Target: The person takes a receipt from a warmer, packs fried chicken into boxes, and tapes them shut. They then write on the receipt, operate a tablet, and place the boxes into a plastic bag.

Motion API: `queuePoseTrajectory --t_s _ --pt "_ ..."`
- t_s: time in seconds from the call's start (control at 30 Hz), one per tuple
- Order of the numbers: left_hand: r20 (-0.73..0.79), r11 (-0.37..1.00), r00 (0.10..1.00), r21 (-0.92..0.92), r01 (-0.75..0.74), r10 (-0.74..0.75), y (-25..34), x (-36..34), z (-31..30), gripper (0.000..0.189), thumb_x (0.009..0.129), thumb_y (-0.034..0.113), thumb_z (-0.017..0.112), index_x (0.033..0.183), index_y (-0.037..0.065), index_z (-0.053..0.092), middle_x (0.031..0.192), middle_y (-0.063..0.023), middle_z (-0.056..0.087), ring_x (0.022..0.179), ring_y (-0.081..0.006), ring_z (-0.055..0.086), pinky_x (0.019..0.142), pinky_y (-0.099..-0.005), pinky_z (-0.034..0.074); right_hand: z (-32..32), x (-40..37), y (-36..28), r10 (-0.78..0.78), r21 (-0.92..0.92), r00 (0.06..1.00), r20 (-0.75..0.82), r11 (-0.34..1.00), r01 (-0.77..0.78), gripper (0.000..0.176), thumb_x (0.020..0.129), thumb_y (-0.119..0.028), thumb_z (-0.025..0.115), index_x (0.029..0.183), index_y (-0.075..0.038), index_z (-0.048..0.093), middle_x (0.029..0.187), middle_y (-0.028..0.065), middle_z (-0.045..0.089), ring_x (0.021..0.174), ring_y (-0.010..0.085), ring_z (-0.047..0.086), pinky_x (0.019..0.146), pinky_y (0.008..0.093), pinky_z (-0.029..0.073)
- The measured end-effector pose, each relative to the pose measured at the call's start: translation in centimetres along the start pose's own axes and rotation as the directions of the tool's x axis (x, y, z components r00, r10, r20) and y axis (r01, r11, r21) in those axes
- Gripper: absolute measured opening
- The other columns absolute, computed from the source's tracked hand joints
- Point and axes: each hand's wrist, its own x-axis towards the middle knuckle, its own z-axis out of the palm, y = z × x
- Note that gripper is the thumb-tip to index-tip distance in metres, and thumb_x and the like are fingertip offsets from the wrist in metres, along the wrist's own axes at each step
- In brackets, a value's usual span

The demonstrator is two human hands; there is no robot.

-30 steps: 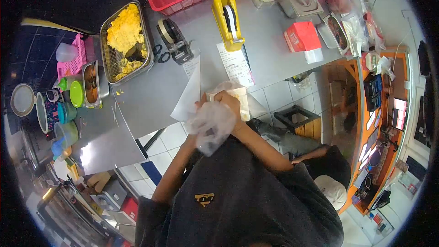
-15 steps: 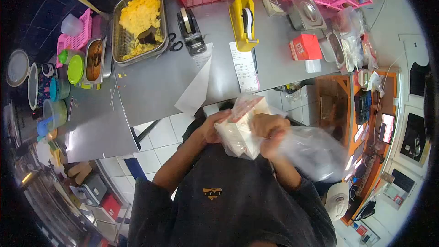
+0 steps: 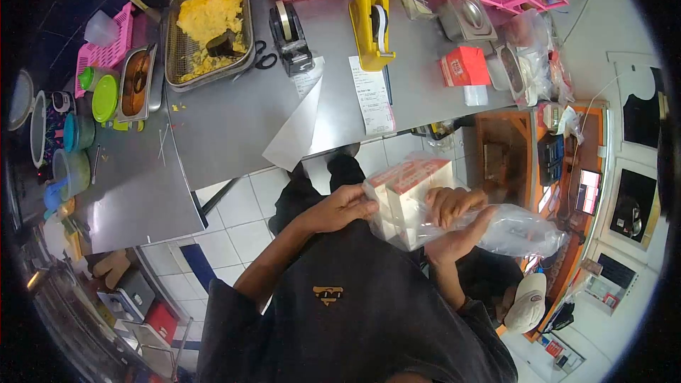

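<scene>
Here, the right hand (half curled) grips the plastic bag.

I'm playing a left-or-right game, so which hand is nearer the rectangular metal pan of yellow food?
Left. The left hand is below and right of the pan in the picture; the right hand is farther right, on the clear plastic bag.

Two white boxes with red print are side by side inside a clear, wrinkled bag, beyond the near edge of the worktop.
</scene>
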Motion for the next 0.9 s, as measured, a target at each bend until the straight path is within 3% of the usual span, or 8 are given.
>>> queuePoseTrajectory --t_s 0.27,0.43,0.67,0.73,0.77,0.8,0.87,0.9 --pt "-0.104 0.999 0.994 0.029 -0.035 0.038 -1.6 1.4 0.9 0.022 0.099 0.01 0.052 0.112 -0.005 0.061 0.101 -0.0098 0.066 0.094 -0.0161 0.065 0.082 -0.0335 0.058 0.0 -0.6 -0.3 0.025 -0.133 0.992 -0.12 0.99 -0.041 0.053 0.102 -0.053 0.027 0.077 -0.008 0.042 0.051 0.0061 0.04 0.045 0.0198 0.041 0.08 0.0448 0.047" --pt "-0.348 0.911 0.904 0.401 -0.098 0.25 -2.0 2.1 2.1 0.008 0.093 0.001 0.054 0.088 -0.001 0.06 0.073 -0.0032 0.064 0.064 -0.0103 0.062 0.056 -0.0249 0.052 -0.3 -1.0 0.3 0.026 -0.128 0.985 -0.172 0.991 -0.049 0.052 0.103 -0.052 0.026 0.076 -0.009 0.041 0.048 0.0045 0.036 0.045 0.0179 0.04 0.082 0.0449 0.049" --pt "-0.412 0.65 0.767 0.76 -0.009 0.492 -0.9 3.7 2.4 0.01 0.081 -0.004 0.058 0.078 0.002 0.051 0.07 -0.0012 0.06 0.057 -0.0073 0.053 0.047 -0.0255 0.038 -1.3 0.0 0.3 0.018 -0.105 0.957 -0.289 0.993 -0.051 0.058 0.101 -0.058 0.026 0.068 -0.011 0.034 0.05 -0.0005 0.028 0.045 0.0127 0.024 0.051 0.029 0.027" --pt "-0.25 0.922 0.941 0.366 -0.126 0.228 -3.4 4.3 0.3 0.007 0.084 0.008 0.057 0.09 0.003 0.056 0.081 -0.0041 0.061 0.066 -0.01 0.058 0.053 -0.0245 0.045 -2.2 0.3 -0.2 0.025 -0.046 0.955 -0.295 0.998 -0.041 0.059 0.1 -0.059 0.026 0.067 -0.011 0.033 0.05 -0.0017 0.025 0.046 0.0119 0.02 0.049 0.0284 0.021" --pt "-0.044 0.993 0.998 -0.113 0.039 -0.044 -2.7 4.4 -0.9 0.036 0.091 0.028 0.055 0.116 0.002 0.056 0.106 -0.0114 0.062 0.088 -0.019 0.064 0.072 -0.032 0.053 -2.7 0.3 -0.5 0.034 0.005 0.976 -0.214 0.999 -0.033 0.059 0.1 -0.06 0.028 0.067 -0.012 0.033 0.051 -0.0021 0.023 0.046 0.0117 0.019 0.048 0.0283 0.021" --pt "-0.044 0.993 0.998 -0.113 0.038 -0.043 -1.8 4.5 -0.7 0.036 0.091 0.028 0.055 0.116 0.002 0.056 0.106 -0.0114 0.062 0.088 -0.019 0.064 0.072 -0.032 0.053 -2.9 0.3 -0.7 0.039 0.056 0.991 -0.131 0.998 -0.032 0.059 0.099 -0.061 0.029 0.067 -0.012 0.032 0.051 -0.0024 0.022 0.046 0.0114 0.018 0.048 0.0282 0.021" --pt "0.215 0.554 0.932 -0.756 0.348 -0.291 -0.2 4.5 0.1 0.061 0.092 0.047 0.051 0.134 0.001 0.048 0.131 -0.0143 0.056 0.108 -0.0308 0.062 0.09 -0.0439 0.052 -2.6 0.5 -1.3 0.058 0.045 0.98 -0.189 0.998 -0.05 0.064 0.097 -0.065 0.029 0.062 -0.012 0.032 0.049 -0.0017 0.023 0.044 0.0124 0.019 0.046 0.0295 0.019" --pt "0.338 0.429 0.915 -0.809 0.402 -0.22 -2.2 5.4 -0.5 0.077 0.09 0.055 0.055 0.144 0.003 0.036 0.142 -0.0145 0.047 0.125 -0.0294 0.051 0.103 -0.0449 0.043 -2.8 0.5 -1.6 0.073 0.049 0.997 -0.001 0.996 -0.072 0.067 0.096 -0.067 0.028 0.058 -0.012 0.031 0.047 -0.0012 0.023 0.042 0.0133 0.019 0.045 0.0302 0.018"
